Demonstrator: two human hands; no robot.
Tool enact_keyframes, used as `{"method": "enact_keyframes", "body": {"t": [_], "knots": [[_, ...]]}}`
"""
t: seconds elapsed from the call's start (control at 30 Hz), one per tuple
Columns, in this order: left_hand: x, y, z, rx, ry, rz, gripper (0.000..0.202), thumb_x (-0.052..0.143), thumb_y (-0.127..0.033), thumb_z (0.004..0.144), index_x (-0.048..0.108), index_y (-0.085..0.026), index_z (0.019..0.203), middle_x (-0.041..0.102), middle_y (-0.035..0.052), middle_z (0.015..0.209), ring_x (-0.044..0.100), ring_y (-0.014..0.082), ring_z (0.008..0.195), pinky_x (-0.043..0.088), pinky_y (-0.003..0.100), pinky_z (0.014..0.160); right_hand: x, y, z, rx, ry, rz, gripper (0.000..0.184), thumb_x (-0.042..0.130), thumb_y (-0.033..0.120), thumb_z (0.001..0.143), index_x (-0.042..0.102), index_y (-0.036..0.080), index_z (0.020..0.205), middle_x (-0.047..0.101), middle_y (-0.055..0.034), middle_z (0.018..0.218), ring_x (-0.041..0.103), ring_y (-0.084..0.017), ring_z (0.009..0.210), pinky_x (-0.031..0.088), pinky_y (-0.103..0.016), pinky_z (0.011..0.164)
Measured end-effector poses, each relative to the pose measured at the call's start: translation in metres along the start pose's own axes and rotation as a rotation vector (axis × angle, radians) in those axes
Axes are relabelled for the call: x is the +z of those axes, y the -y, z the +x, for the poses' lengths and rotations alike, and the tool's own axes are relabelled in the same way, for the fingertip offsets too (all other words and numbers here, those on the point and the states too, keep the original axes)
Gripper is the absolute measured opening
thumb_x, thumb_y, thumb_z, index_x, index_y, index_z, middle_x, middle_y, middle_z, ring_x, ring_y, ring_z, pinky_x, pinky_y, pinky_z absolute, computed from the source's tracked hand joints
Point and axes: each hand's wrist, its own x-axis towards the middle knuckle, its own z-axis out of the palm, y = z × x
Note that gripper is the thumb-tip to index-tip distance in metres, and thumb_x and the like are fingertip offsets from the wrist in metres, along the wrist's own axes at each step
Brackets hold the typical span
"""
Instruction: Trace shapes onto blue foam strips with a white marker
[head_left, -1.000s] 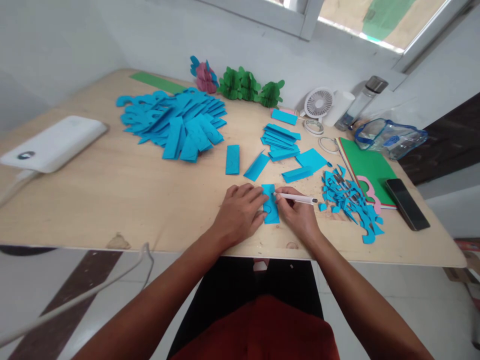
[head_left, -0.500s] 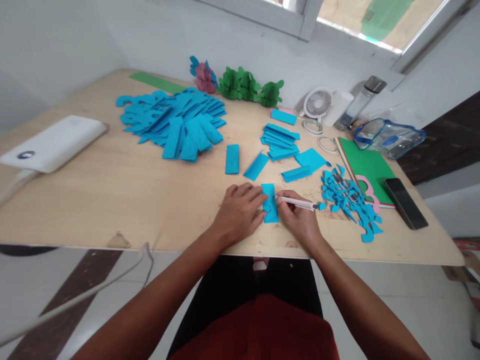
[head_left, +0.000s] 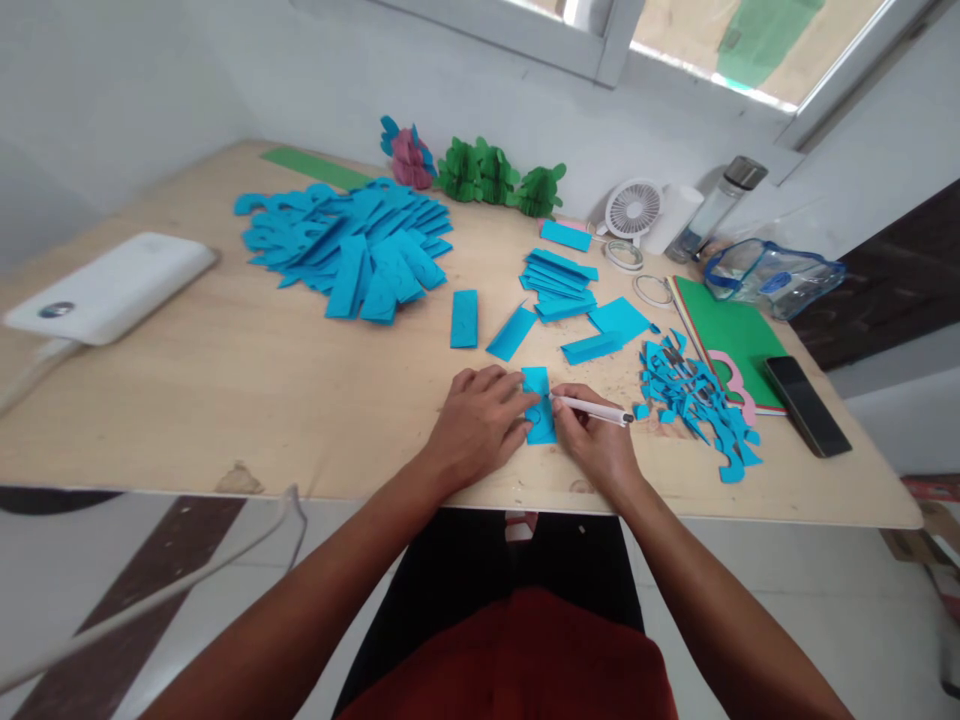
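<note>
A small blue paper strip [head_left: 538, 400] lies near the front edge of the wooden table [head_left: 225, 380]. My left hand [head_left: 480, 420] rests flat on the strip's left side, fingers spread, holding it down. My right hand [head_left: 596, 440] is closed on a white pen [head_left: 596, 408] whose tip touches the strip's right edge. A curved line shows on the strip between the hands.
A big heap of cut blue pieces [head_left: 352, 245] lies at back left, a stack of blue strips [head_left: 559, 280] at centre, blue scraps [head_left: 694, 405] to the right. Green sheets [head_left: 731, 335], a phone [head_left: 806, 405], a fan [head_left: 632, 208], a bottle [head_left: 712, 208] and a white device [head_left: 109, 285] ring the table.
The pen tip has shifted slightly along the strip's right edge. My left hand stays on the paper. The view has drifted a little.
</note>
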Motion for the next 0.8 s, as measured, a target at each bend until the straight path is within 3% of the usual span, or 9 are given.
{"method": "enact_keyframes", "body": {"t": [0.57, 0.8], "knots": [[-0.0012, -0.0003, 0.0000, -0.002, -0.005, -0.024, 0.029, 0.053, -0.027, 0.089, 0.068, -0.024, 0.114, 0.064, 0.0103, 0.127, 0.051, 0.0316, 0.119, 0.039, 0.050, 0.094, -0.0012, 0.0063, -0.0070, 0.007, 0.029, 0.070, 0.019, 0.054, 0.035, 0.089, 0.068, 0.022, 0.095, 0.073, -0.0035, 0.084, 0.065, -0.017, 0.068, 0.050, -0.028, 0.064], [-0.0012, -0.0003, 0.0000, -0.004, -0.004, -0.027, 0.030, 0.053, -0.027, 0.089, 0.068, -0.025, 0.114, 0.064, 0.0099, 0.127, 0.050, 0.0311, 0.119, 0.038, 0.049, 0.095, -0.0006, 0.0049, -0.0066, 0.084, 0.022, 0.190, 0.020, 0.058, 0.037, 0.087, 0.068, 0.021, 0.094, 0.074, -0.0047, 0.087, 0.067, -0.018, 0.075, 0.053, -0.029, 0.068]]}}
